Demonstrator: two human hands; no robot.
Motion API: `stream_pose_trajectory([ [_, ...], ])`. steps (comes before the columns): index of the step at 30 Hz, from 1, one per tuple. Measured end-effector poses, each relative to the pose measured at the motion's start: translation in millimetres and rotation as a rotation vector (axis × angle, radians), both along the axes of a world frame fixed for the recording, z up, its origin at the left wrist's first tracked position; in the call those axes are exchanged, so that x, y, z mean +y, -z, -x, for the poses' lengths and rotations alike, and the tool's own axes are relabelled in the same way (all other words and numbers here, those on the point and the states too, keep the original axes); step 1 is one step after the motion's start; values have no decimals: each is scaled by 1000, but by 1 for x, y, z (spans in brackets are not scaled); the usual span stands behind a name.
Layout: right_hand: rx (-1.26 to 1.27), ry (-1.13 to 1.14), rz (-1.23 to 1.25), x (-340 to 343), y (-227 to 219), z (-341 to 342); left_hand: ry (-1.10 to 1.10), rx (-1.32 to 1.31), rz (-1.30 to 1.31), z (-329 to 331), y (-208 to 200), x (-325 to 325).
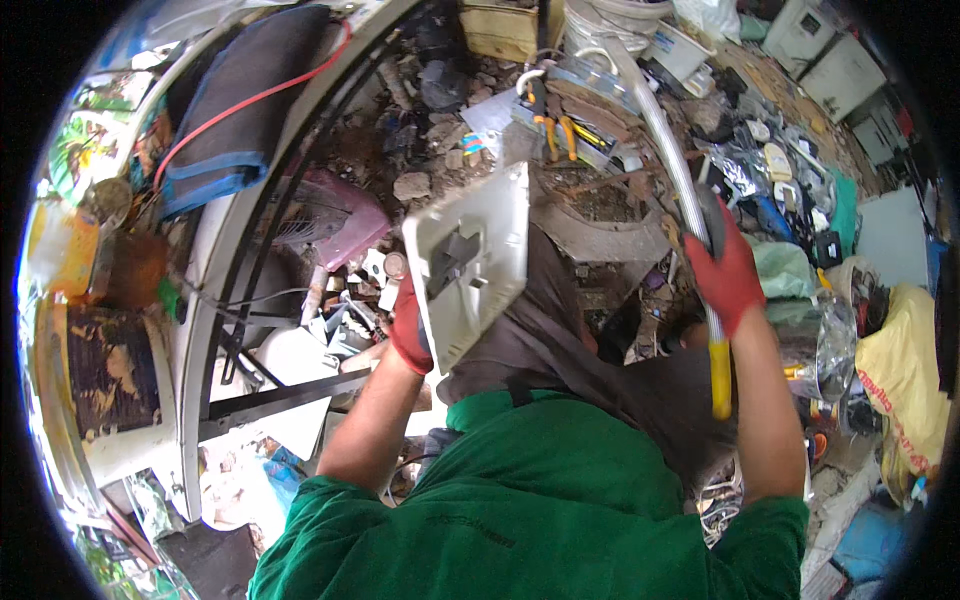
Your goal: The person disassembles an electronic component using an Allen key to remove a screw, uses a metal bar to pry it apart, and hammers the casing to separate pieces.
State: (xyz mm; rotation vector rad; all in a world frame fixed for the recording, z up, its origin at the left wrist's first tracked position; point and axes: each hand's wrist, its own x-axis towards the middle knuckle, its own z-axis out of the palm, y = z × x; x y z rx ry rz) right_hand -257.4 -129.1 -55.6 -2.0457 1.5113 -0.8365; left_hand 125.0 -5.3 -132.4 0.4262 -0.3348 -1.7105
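Both my hands wear red and dark gloves. My left hand (408, 330) grips the edge of a white plastic housing (490, 285), tilted up with its hollow, ribbed inside showing and a dark part in its middle. In my right hand (730, 268) is a long silver bar with a yellow end (672, 145), my fingers wrapped round it above the yellow part. The bar slants up and leftward; I cannot make out its far tip clearly. Beyond the housing, pliers with orange-yellow handles (560, 135) lie among scrap on the ground.
A metal frame (225, 250) rises at the left, with a dark blue-edged mat (245, 110) over it. White buckets (610, 25) stand at the far side. Plastic and electronic scrap (780, 190) is heaped at the right, near a yellow sack (905, 370). A pink plastic bag (345, 220) lies left of the housing.
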Motion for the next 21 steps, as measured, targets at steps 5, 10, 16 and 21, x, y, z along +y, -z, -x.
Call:
stream_pose_trajectory([
  [5,398,49,-94,-131,25,-32,125,220,-142,-6,-15,8],
  [10,581,42,-172,-189,70,-35,137,280,-149,-13,-11,16],
  [16,541,54,-253,-206,89,-33,132,300,-161,-14,-7,22],
  [21,466,127,41,-191,88,-22,181,293,-168,-7,-6,13],
])
